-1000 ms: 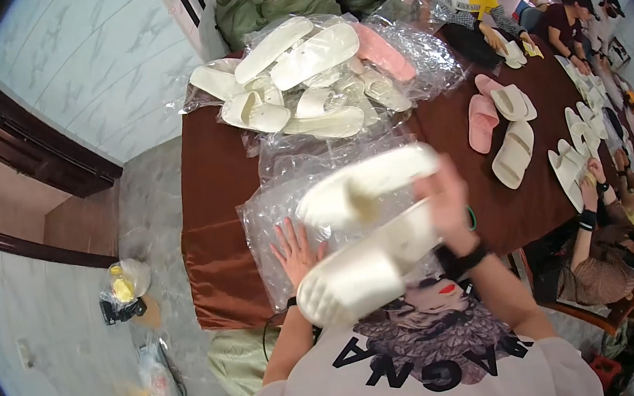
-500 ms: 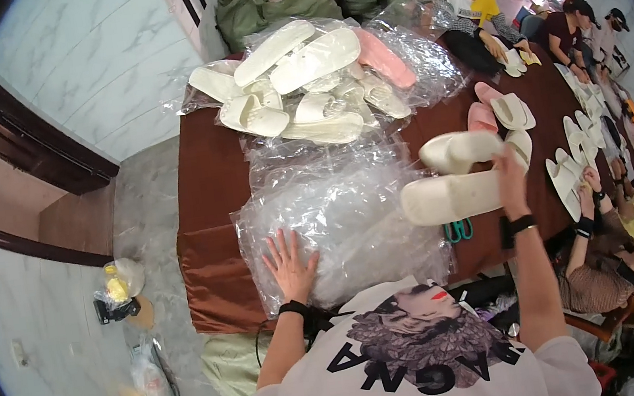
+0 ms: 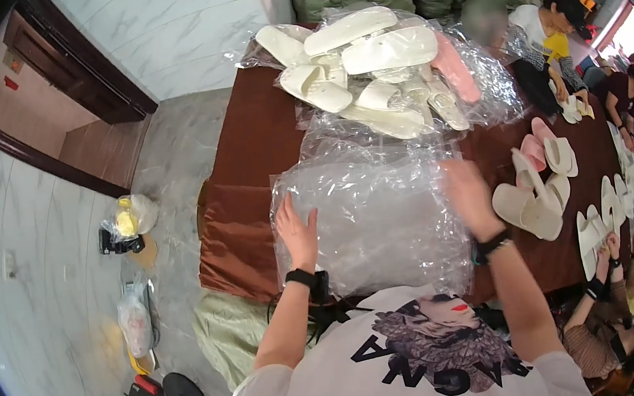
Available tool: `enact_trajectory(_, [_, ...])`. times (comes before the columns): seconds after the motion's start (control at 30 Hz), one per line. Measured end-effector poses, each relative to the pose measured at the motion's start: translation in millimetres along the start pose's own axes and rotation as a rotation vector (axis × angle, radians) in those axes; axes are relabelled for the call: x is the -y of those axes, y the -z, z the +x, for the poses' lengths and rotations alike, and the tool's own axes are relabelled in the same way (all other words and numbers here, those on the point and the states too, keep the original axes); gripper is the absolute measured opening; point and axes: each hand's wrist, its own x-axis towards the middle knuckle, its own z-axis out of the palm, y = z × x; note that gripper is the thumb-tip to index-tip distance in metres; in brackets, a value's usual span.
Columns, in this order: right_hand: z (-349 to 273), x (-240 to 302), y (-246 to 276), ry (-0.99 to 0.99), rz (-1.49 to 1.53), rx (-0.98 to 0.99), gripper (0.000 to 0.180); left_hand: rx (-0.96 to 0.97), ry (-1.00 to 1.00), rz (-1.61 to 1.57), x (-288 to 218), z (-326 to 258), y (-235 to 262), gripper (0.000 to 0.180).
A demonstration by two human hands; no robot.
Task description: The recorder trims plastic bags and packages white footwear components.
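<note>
Stack of clear plastic bags (image 3: 380, 218): crinkled, glossy, see-through, lying at near edge of brown tabletop (image 3: 247, 151). Left hand (image 3: 297, 232) flat on stack's left edge, fingers spread, gripping nothing. Right hand (image 3: 470, 195) open over stack's right side, blurred, holding nothing. Cream slippers (image 3: 530, 206) just right of it; heap of slippers (image 3: 367, 63) beyond. Marble-tiled floor (image 3: 45, 258), dark wooden door (image 3: 71, 66).

A stack of clear plastic bags (image 3: 379, 214) lay flat and crinkled on the brown table, spread between the two hands. Its left edge sat under the fingertips of the left hand (image 3: 297, 232), which rested open on it. Its right side lay beneath the fingers of the right hand (image 3: 470, 195), also spread flat on the plastic.
</note>
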Motion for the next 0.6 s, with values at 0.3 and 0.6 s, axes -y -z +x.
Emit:
enact_trajectory(0.3, [71,91,-122,0.262,0.196,0.218,0.054,0.042,0.121,-0.203,-10,11,-3,0.038])
enact_trajectory(0.6, [48,75,-68,0.006,0.336,0.250,0.008,0.188,0.112,-0.549,-17,14,-5,0.024])
